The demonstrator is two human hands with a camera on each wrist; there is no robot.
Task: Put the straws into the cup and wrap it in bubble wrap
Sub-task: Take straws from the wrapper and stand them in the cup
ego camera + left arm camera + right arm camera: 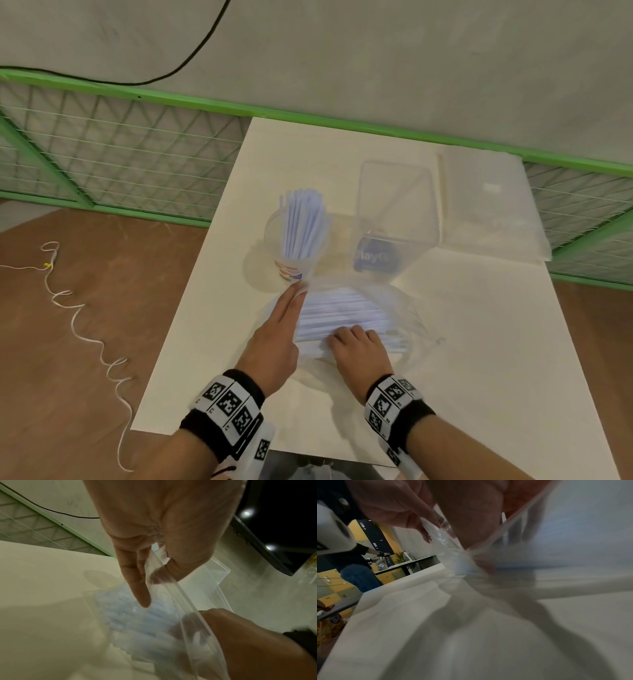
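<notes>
A clear cup (290, 268) stands on the white table (472, 359) with a bunch of pale blue straws (303, 222) upright in it. Just in front lies a clear plastic bag (406, 310) holding more straws (342, 313). My left hand (296, 296) pinches the bag's open edge (158, 553) between thumb and fingers, the index finger (140, 588) straight. My right hand (349, 337) reaches into the bag, fingers curled over the straws; the film blurs them in the wrist views. A folded sheet of bubble wrap (493, 205) lies at the far right.
A clear tub (397, 202) with a blue label stands right of the cup, against the bubble wrap. A green wire fence (113, 154) runs behind the table. White cord (85, 325) trails on the brown floor at left. Another person (356, 566) stands at a distant table.
</notes>
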